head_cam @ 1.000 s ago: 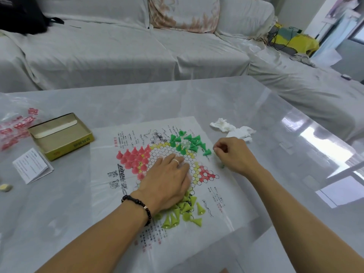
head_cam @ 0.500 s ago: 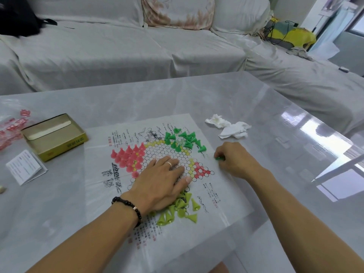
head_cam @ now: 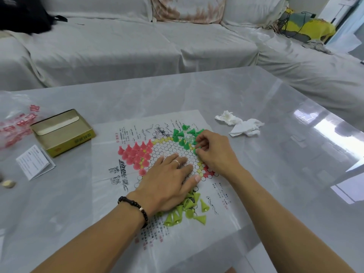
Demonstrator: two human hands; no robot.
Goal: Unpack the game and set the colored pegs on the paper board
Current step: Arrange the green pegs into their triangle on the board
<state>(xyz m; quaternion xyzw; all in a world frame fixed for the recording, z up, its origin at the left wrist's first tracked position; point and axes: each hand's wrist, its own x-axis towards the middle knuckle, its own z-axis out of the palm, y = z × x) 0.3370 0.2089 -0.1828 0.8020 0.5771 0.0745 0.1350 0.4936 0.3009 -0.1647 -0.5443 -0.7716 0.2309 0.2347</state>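
The paper board (head_cam: pixel 110 174) lies flat on the grey table, printed with a hexagon grid. Pink pegs (head_cam: pixel 136 152) stand in its left corner. Dark green pegs (head_cam: pixel 183 136) cluster in the top corner, and lime green pegs (head_cam: pixel 189 209) lie tumbled at the bottom corner. My left hand (head_cam: pixel 167 184) presses flat on the middle of the board with straight fingers, a ring on one of them. My right hand (head_cam: pixel 214 152) is at the dark green cluster, its fingertips pinching a dark green peg (head_cam: pixel 195 151) against the board.
An open yellow game box (head_cam: pixel 63 133) sits left of the board, with a folded leaflet (head_cam: pixel 35 162) in front of it and a clear plastic bag (head_cam: pixel 15 123) at the table's left edge. Crumpled tissues (head_cam: pixel 240 125) lie right of the board. A covered sofa (head_cam: pixel 137 46) stands behind.
My right hand has moved from the table right of the board, where it picked up a green peg, to the dark green cluster. My left hand stays on the board.
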